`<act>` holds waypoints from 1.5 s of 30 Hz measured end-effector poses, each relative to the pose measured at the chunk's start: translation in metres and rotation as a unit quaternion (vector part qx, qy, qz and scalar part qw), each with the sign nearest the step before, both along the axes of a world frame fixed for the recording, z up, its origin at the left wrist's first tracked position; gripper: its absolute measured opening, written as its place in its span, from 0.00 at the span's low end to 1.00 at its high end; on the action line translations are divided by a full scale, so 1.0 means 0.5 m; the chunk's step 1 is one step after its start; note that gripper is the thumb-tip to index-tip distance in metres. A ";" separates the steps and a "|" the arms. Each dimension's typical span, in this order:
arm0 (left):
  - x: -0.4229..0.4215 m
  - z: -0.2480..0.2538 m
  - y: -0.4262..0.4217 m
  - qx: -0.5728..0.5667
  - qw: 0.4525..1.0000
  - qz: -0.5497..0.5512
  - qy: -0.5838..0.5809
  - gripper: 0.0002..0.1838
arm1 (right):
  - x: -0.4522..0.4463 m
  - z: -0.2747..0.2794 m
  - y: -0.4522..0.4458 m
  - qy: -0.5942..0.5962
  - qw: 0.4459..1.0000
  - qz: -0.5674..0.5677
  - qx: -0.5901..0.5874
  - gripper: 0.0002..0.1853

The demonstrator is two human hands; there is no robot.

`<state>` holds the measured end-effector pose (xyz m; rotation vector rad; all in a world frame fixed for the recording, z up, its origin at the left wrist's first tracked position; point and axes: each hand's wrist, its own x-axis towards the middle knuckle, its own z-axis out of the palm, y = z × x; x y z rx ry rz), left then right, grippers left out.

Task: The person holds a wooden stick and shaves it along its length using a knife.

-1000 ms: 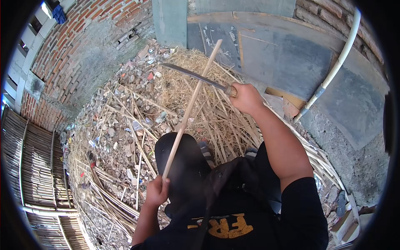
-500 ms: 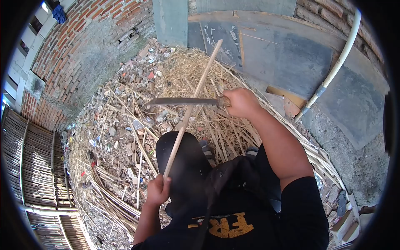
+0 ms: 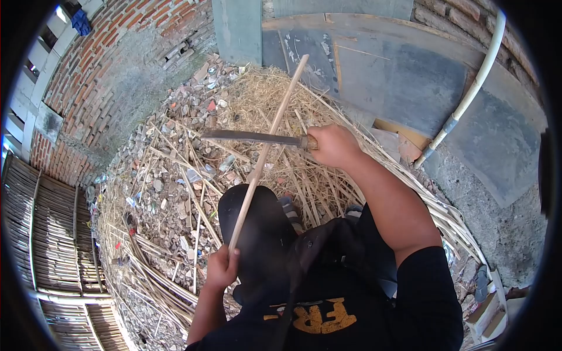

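Note:
My left hand [image 3: 222, 267] is closed round the lower end of a long pale bamboo strip [image 3: 252, 190], which slants up and away past my knee. In my right hand [image 3: 335, 146] is the handle of a machete [image 3: 252, 137], fingers wrapped round it. Its dark blade lies across the strip at about mid-length, pointing left; whether it cuts into the strip I cannot tell. Below the crossing, the strip passes over my dark-clothed knee [image 3: 252, 234].
Shavings and split strips [image 3: 304, 181] lie round my feet. Rubble [image 3: 170, 169] spreads to the left, with a bundle of strips [image 3: 158, 275] and a tool with a curved blade [image 3: 129, 221]. Grey boards [image 3: 398, 82] and a white pipe [image 3: 474, 88] stand along the right wall.
The machete's tip has shifted slightly left and up, and my right hand has moved a little left with it. My left hand still holds the strip in nearly the same place.

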<state>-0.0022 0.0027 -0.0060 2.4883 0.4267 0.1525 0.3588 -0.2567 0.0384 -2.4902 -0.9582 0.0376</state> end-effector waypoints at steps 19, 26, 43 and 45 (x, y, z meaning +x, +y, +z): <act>0.009 0.020 -0.005 0.055 0.998 -0.002 0.040 0.22 | -0.012 0.013 -0.002 -0.021 0.998 0.014 -0.050 0.11; -0.001 -0.001 -0.003 0.066 0.998 0.013 0.007 0.24 | 0.025 -0.006 0.000 0.071 0.996 -0.049 0.014 0.14; 0.001 -0.005 0.005 0.023 1.000 0.010 0.019 0.22 | -0.034 0.014 0.016 -0.059 0.991 0.108 -0.042 0.13; -0.003 -0.006 0.007 0.028 0.999 0.012 0.016 0.22 | -0.023 0.010 0.011 -0.038 0.995 0.085 -0.026 0.11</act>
